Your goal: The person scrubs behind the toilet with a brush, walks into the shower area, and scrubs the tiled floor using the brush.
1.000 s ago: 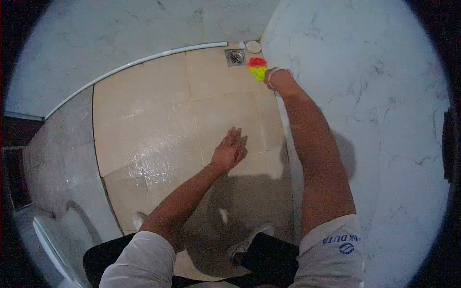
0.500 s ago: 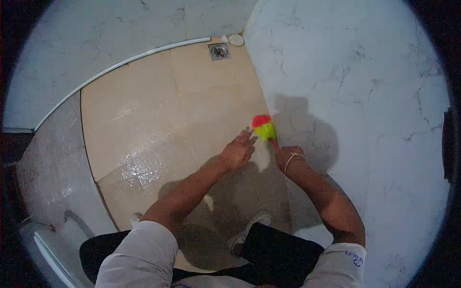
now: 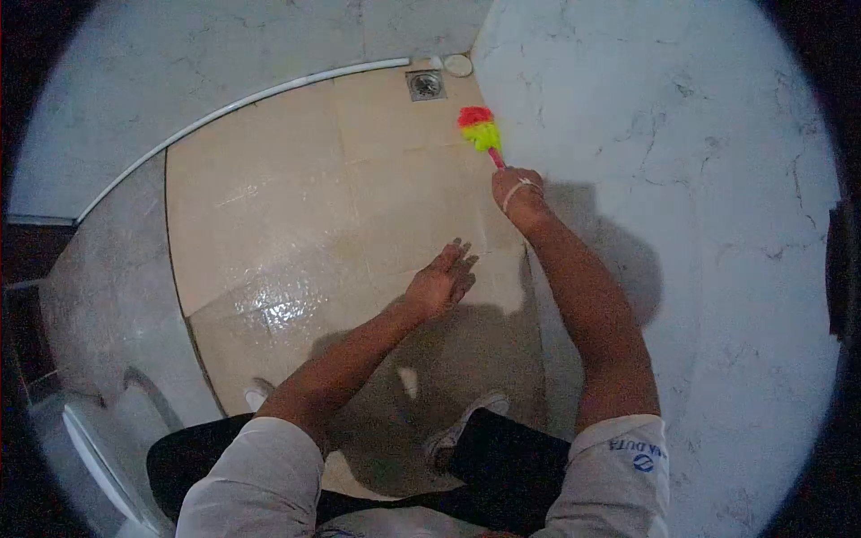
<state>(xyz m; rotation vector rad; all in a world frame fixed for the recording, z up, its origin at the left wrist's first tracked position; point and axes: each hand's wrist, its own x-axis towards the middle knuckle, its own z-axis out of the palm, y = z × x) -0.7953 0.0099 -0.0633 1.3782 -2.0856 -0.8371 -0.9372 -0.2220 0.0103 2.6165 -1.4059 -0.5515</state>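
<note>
My right hand (image 3: 518, 190) is closed around the pink handle of a brush (image 3: 479, 128) with a fluffy red and yellow-green head. The brush head points away from me, over the tiled floor beside the right wall. A pale band circles my right wrist. My left hand (image 3: 439, 282) hangs over the beige floor tiles (image 3: 404, 197) with its fingers stretched out and holds nothing. It is apart from the brush.
A square metal floor drain (image 3: 426, 85) lies in the far corner, with a round whitish lid (image 3: 458, 65) beside it. A white pipe (image 3: 269, 92) runs along the far wall. Marbled wall (image 3: 628, 134) rises at the right. A white toilet edge (image 3: 103, 466) shows at lower left. Some tiles shine wet.
My right hand has moved the brush forward along the right wall, towards the drain. My left hand stays nearly in place. The view has shifted slightly.
</note>
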